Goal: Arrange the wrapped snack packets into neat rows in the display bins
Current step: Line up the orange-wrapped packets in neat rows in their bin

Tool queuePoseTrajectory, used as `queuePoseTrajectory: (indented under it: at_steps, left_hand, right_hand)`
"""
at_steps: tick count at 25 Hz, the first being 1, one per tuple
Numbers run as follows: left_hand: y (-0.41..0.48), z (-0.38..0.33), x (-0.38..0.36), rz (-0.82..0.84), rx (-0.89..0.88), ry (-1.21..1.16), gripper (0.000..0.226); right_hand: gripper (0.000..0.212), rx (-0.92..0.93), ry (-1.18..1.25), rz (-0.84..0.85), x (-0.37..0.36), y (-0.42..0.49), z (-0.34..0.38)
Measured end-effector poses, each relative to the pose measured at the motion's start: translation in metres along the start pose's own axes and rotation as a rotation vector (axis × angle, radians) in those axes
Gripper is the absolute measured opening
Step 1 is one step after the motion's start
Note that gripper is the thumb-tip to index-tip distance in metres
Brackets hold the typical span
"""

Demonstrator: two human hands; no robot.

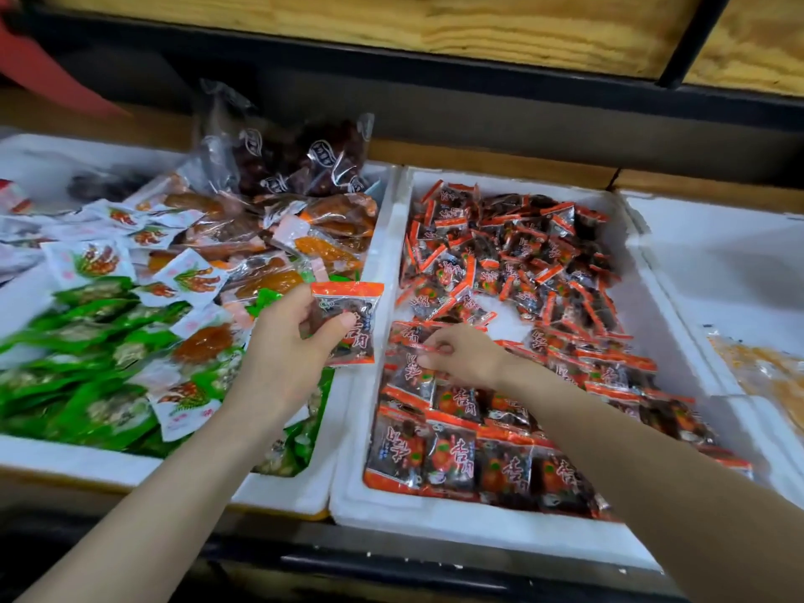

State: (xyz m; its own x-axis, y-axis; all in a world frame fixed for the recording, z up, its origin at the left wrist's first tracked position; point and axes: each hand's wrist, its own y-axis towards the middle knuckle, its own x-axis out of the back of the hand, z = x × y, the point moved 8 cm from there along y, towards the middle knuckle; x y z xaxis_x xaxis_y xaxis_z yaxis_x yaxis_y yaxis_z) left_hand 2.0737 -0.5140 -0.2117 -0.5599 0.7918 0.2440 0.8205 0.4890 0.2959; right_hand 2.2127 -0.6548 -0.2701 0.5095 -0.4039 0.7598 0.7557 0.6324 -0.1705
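Packets (513, 254) look light, soft and slick, so their crimped orange edges seem the surest hold. Left grip (296, 341) clamps one packet (348, 324) by its side. Right grip (461, 354) pinches a second packet (428, 348) by its edge in the bin (393, 237), rows (457, 463) just below it.

Large red Chinese characters run down the dark, orange-edged near-row packets (452, 461) in the middle bin (348, 507). They look like 杏肉, and the lower one, 肉, is plain. The raised packet (348, 324) bears the same. White marks on the far clear bags (322, 161) are too blurred to read.
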Motion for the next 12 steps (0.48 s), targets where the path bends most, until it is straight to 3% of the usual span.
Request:
queuePoseTrajectory:
  at_steps: [5, 9, 12]
  left_hand:
    - [0.000, 0.008, -0.001, -0.031, 0.022, -0.083, 0.016]
    - [0.001, 0.018, -0.007, -0.023, 0.041, -0.123, 0.013]
    - [0.001, 0.018, -0.015, -0.010, 0.052, -0.142, 0.013]
  right_hand:
    - [0.010, -0.036, 0.188, -0.033, 0.002, -0.005, -0.002]
    - [0.032, -0.057, 0.361, -0.037, 0.008, -0.014, -0.005]
    - [0.029, -0.102, 0.717, -0.026, 0.008, -0.017, -0.005]
